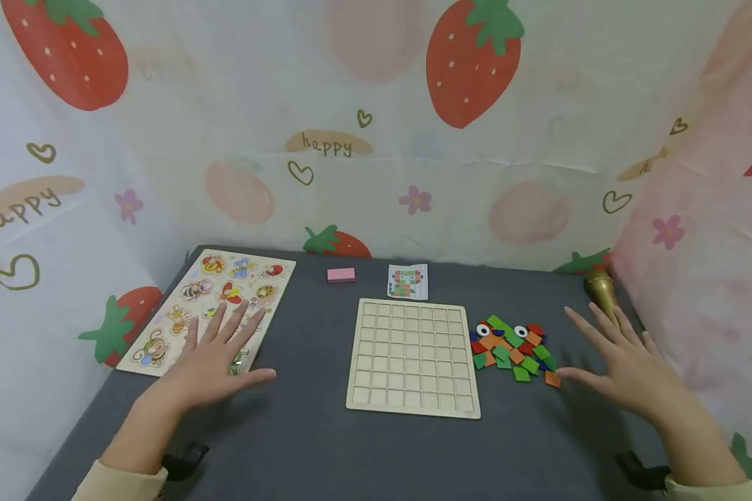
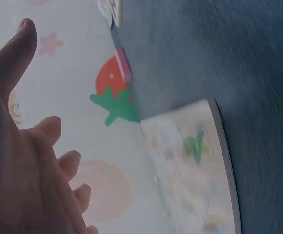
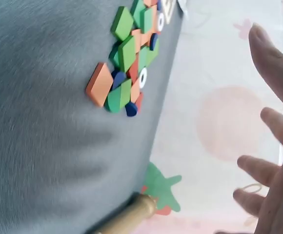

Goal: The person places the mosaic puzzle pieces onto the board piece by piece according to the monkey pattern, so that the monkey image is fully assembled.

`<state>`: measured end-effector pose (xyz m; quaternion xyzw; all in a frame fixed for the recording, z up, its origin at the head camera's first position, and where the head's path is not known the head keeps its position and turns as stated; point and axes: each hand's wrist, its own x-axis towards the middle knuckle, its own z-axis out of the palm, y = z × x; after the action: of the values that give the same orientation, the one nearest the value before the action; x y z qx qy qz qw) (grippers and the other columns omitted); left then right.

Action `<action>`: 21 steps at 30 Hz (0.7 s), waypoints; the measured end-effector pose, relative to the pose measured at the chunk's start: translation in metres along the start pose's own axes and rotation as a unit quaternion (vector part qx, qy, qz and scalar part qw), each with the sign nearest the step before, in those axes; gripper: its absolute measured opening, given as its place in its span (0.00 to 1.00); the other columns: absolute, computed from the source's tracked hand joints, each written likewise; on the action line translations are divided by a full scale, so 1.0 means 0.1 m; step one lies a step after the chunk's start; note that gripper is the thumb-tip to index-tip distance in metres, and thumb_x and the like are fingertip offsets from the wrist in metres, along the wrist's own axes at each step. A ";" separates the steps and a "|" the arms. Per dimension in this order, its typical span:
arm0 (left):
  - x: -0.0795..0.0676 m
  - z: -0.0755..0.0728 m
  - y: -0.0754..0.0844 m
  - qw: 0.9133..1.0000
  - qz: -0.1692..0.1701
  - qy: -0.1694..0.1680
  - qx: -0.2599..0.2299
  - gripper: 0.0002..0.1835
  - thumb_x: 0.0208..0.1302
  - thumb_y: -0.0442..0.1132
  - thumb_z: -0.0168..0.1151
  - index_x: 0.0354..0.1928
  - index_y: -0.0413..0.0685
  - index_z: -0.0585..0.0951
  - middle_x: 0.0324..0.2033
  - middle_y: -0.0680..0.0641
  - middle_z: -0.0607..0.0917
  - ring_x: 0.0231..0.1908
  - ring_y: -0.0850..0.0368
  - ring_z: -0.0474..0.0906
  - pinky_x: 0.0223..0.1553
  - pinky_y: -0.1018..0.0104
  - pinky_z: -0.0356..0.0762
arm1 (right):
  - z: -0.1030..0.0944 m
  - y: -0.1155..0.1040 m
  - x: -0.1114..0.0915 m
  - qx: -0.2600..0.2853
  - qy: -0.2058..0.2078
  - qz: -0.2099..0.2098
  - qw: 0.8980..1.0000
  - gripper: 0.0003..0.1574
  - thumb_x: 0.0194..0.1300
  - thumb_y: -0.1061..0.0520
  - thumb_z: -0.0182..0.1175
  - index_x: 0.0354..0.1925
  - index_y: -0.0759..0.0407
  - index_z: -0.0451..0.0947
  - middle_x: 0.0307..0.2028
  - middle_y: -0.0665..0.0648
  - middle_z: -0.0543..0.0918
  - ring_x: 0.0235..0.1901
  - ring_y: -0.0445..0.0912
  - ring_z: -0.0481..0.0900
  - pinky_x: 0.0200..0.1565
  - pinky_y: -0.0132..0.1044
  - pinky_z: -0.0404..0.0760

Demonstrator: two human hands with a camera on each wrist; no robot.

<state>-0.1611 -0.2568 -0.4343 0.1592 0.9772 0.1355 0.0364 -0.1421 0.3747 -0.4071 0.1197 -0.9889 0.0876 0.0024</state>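
Spread fingers mark my left hand (image 1: 209,362), held over the lower right part of a wooden puzzle board (image 1: 191,289) with insect pictures; it holds nothing. On the other side, my right hand (image 1: 629,369) hovers with fingers apart, just right of a pile of coloured tiles (image 1: 507,348). The tiles are green, orange, red and blue, and two carry white eye-like rings. Between the hands lies a wooden grid board (image 1: 413,358) with bare square recesses. Behind it is a small picture card (image 1: 407,282) showing a pattern of coloured blocks.
A pink block (image 1: 341,275) lies at the back of the dark table (image 1: 301,452). A gold-coloured, handle-like object (image 1: 600,289) is at the back right, partly behind the right fingers. A strawberry-print curtain (image 1: 376,188) closes off the back and sides.
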 end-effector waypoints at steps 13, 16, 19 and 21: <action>0.52 0.38 0.39 0.995 0.061 -0.013 -0.075 0.56 0.56 0.73 0.64 0.81 0.64 0.51 0.80 0.44 0.52 0.79 0.33 0.37 0.72 0.25 0.34 | 0.28 0.10 0.30 0.099 0.027 -0.003 0.995 0.29 0.69 0.48 0.66 0.63 0.61 0.77 0.44 0.62 0.86 0.40 0.55 0.84 0.33 0.46 0.81; 0.63 0.46 0.50 0.994 0.055 -0.040 -0.087 0.56 0.55 0.73 0.65 0.81 0.63 0.54 0.80 0.44 0.53 0.79 0.33 0.38 0.73 0.26 0.32 | 0.38 0.13 0.36 0.132 0.004 0.007 0.991 0.18 0.69 0.52 0.66 0.52 0.61 0.82 0.38 0.57 0.87 0.37 0.50 0.84 0.33 0.42 0.81; 0.73 0.55 0.55 0.991 0.046 -0.067 -0.107 0.55 0.57 0.72 0.65 0.81 0.63 0.54 0.80 0.46 0.53 0.79 0.35 0.37 0.74 0.29 0.30 | 0.50 0.15 0.40 0.170 -0.024 0.012 0.985 0.11 0.68 0.54 0.67 0.44 0.59 0.85 0.37 0.53 0.87 0.36 0.45 0.82 0.35 0.40 0.81; 0.78 0.61 0.55 0.989 0.042 -0.082 -0.114 0.54 0.58 0.71 0.64 0.81 0.62 0.54 0.80 0.46 0.52 0.79 0.35 0.36 0.75 0.31 0.29 | 0.58 0.16 0.41 0.183 -0.040 0.016 0.982 0.09 0.68 0.54 0.67 0.42 0.57 0.86 0.36 0.52 0.88 0.35 0.44 0.82 0.35 0.39 0.80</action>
<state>-0.2116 -0.1660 -0.4804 0.2060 0.9415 0.2335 0.1287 -0.1845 0.3702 -0.4654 0.1061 -0.9572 0.2625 -0.0604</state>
